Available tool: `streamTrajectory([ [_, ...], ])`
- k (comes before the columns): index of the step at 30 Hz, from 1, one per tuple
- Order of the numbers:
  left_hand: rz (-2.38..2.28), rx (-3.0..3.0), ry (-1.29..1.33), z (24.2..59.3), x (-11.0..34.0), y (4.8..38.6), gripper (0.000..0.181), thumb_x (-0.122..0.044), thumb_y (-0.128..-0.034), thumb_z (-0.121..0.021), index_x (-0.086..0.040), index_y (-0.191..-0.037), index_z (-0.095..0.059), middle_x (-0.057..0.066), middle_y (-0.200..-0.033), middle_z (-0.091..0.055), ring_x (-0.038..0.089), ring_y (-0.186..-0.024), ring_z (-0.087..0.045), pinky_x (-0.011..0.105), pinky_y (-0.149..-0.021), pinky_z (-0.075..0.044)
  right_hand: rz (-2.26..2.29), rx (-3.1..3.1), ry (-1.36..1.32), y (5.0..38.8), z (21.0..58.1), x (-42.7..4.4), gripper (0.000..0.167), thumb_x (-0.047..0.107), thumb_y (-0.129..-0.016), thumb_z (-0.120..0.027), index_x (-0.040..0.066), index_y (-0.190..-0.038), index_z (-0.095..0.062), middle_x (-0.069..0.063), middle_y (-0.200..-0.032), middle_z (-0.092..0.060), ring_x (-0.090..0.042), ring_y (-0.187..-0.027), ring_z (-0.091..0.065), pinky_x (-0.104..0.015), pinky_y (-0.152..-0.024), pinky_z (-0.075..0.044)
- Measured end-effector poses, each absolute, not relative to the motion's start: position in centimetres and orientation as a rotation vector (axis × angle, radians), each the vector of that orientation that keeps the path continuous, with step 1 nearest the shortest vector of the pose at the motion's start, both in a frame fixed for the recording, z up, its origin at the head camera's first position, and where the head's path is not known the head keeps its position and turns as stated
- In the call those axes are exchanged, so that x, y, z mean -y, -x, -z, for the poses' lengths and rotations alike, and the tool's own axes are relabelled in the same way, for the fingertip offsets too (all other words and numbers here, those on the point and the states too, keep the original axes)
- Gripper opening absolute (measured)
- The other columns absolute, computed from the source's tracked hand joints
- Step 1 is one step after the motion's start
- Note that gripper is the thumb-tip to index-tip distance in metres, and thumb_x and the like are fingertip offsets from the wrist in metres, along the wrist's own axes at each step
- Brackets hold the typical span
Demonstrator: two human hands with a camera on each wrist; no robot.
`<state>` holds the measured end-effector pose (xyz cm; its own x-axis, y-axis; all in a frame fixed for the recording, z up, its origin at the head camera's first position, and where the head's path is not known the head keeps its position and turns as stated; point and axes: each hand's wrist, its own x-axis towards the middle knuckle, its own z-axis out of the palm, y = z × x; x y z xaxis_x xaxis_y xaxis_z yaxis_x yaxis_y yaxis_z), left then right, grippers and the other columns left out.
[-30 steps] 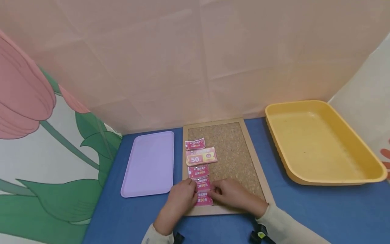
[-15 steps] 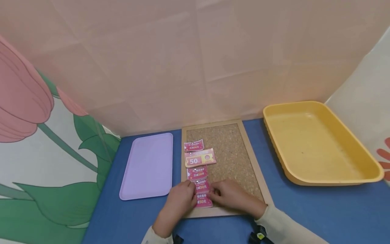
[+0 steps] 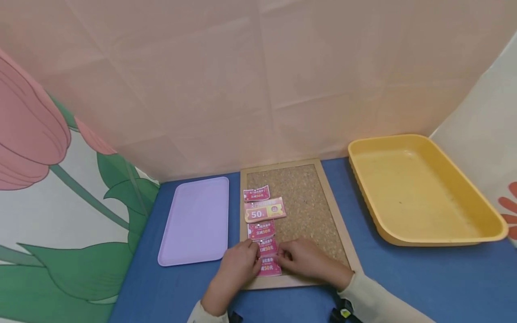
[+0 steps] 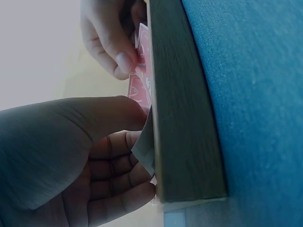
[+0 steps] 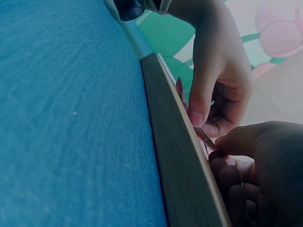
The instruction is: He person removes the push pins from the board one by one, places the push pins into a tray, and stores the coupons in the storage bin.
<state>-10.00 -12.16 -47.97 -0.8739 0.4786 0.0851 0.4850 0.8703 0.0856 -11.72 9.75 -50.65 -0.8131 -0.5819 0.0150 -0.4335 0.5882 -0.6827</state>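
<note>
Several pink paper coupons lie in a column down the left side of a wood-framed cork board (image 3: 300, 197). My left hand (image 3: 239, 260) and right hand (image 3: 308, 260) meet at the lowest coupon (image 3: 268, 267). The left hand covers its left part; in the left wrist view, a raised paper corner (image 4: 145, 149) stands between thumb and curled fingers. On the right edge, my right thumb and forefinger pinch the paper, which bends up in the right wrist view. Above it are another pink coupon (image 3: 267, 246), partly under the left fingers, and a larger pale coupon (image 3: 264, 210).
A purple tray (image 3: 195, 220) lies left of the board. To the right stands a deep yellow tray (image 3: 420, 188). All rest on a blue cloth (image 3: 404, 278), with a pinkish sheet (image 3: 258, 89) behind and a flower-printed panel (image 3: 81, 251) at left.
The head view has shifted slightly. Both hands stay at the lowest coupon with hardly any visible movement.
</note>
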Motion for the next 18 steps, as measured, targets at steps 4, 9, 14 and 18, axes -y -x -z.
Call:
streamTrajectory([
  [4, 0.167, 2.996, 0.762, 47.97, 12.14, 10.0, 0.023, -0.031, -0.0815, -0.075, -0.017, -0.076, -0.058, -0.006, -0.071, -0.048, 0.009, -0.06, -0.042, 0.024, -0.051, -0.039, 1.033, -2.612, 0.855, 11.73, 50.67, -9.77, 0.021, 0.037, -0.093, -0.064, 0.032, -0.074, -0.059, 0.018, -0.06, -0.053, 0.0, -0.051, -0.047, -0.023, -0.047, -0.038],
  [9, 0.159, 2.996, 0.759, 47.94, 12.08, 9.95, 0.023, -0.031, -0.0813, -0.075, -0.016, -0.076, -0.058, -0.006, -0.07, -0.048, 0.01, -0.06, -0.042, 0.025, -0.051, -0.04, 1.031, -2.62, 0.862, 11.75, 50.77, -9.75, 0.021, 0.037, -0.093, -0.063, 0.031, -0.073, -0.059, 0.018, -0.06, -0.053, 0.0, -0.05, -0.046, -0.023, -0.047, -0.037],
  [14, 0.134, 2.978, 0.754, 48.01, 12.06, 9.88, 0.024, -0.032, -0.0808, -0.075, -0.017, -0.075, -0.057, -0.006, -0.07, -0.048, 0.01, -0.059, -0.042, 0.025, -0.05, -0.04, 1.038, -2.612, 0.865, 11.69, 50.74, -9.77, 0.021, 0.036, -0.093, -0.064, 0.031, -0.073, -0.059, 0.018, -0.06, -0.053, 0.0, -0.05, -0.046, -0.022, -0.046, -0.037],
  [18, 0.118, 2.977, 0.754, 48.11, 12.04, 9.92, 0.024, -0.033, -0.0811, -0.075, -0.017, -0.075, -0.058, -0.005, -0.07, -0.049, 0.01, -0.059, -0.043, 0.025, -0.05, -0.04, 1.046, -2.606, 0.861, 11.7, 50.74, -9.8, 0.021, 0.036, -0.093, -0.064, 0.031, -0.073, -0.058, 0.018, -0.06, -0.052, -0.001, -0.05, -0.046, -0.022, -0.046, -0.037],
])
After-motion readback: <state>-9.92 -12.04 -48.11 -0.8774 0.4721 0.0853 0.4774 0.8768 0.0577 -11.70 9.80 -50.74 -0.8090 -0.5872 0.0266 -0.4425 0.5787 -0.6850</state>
